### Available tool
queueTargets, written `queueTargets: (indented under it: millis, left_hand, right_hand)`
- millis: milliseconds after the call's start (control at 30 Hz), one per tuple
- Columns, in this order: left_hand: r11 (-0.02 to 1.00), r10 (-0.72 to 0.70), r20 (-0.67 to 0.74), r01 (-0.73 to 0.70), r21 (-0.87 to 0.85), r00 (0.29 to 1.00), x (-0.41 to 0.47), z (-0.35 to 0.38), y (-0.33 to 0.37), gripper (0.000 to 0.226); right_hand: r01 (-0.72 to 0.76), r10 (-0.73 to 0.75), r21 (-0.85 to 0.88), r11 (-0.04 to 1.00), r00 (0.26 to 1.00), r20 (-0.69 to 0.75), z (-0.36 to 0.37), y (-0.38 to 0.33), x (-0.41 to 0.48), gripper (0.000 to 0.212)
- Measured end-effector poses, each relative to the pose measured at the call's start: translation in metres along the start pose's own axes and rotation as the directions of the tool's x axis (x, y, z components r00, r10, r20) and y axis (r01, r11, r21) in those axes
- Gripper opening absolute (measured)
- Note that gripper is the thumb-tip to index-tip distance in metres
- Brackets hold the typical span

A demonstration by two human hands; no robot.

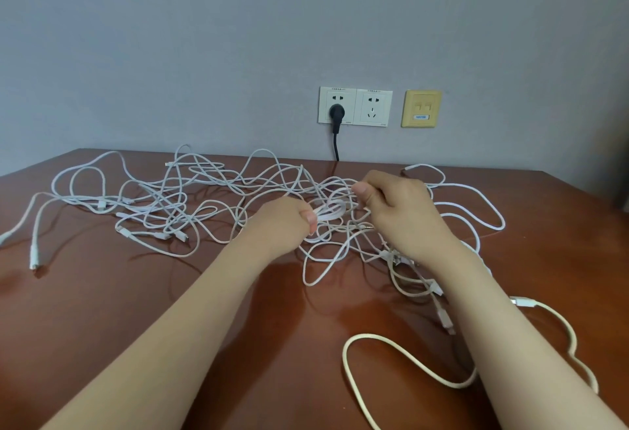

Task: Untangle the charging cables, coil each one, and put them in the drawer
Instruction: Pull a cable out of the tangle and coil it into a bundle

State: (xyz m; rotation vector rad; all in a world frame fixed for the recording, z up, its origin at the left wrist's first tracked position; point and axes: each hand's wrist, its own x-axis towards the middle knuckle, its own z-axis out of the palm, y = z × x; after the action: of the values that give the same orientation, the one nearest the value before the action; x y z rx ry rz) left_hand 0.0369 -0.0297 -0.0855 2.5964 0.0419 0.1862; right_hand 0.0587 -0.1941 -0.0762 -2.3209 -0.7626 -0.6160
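Observation:
A tangle of several white charging cables (pixel 190 198) sprawls across the brown wooden table (pixel 102 310), from the far left to the right edge. My left hand (pixel 284 222) grips a small coiled bundle of white cable (pixel 332 211) near the middle of the tangle. Just right of it, my right hand (pixel 391 206) pinches a strand of the same cable between thumb and fingers. A thicker cream cable (pixel 384 342) loops on the table near my right forearm. No drawer is in view.
On the grey wall behind the table sit a double white socket (pixel 355 107) with a black plug (pixel 337 113) and its cord running down, and a yellow data outlet (pixel 421 108). Loose plug ends lie at the table's left (pixel 34 256).

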Motion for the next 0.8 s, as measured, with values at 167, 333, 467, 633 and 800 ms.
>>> queueTargets:
  millis: [167,333,467,633,800]
  left_hand:
    - [0.980,0.197,0.028,-0.196,-0.024,0.980,-0.004,-0.002,0.005,0.029]
    - [0.924,0.348,0.016,-0.340,-0.174,0.937,-0.011,-0.003,0.017,0.036]
    - [0.867,0.402,-0.028,-0.390,-0.312,0.915,-0.014,-0.001,0.023,0.038]
    - [0.842,0.272,-0.180,-0.325,-0.431,0.945,-0.006,0.001,0.021,0.037]
    - [0.748,-0.001,-0.232,-0.153,-0.646,0.973,0.003,0.003,0.014,0.037]
  right_hand:
    - [-0.057,0.068,0.096,0.994,0.991,-0.114,-0.005,0.003,0.002,0.025]
    - [-0.133,0.170,0.259,0.957,0.978,-0.124,-0.008,0.011,0.005,0.035]
    - [-0.209,0.223,0.268,0.940,0.974,-0.023,-0.003,0.013,0.004,0.030]
    - [-0.277,0.276,0.112,0.954,0.961,0.027,0.002,0.013,0.004,0.036]
    - [-0.184,0.173,0.065,0.981,0.973,0.154,0.007,0.003,0.001,0.030]
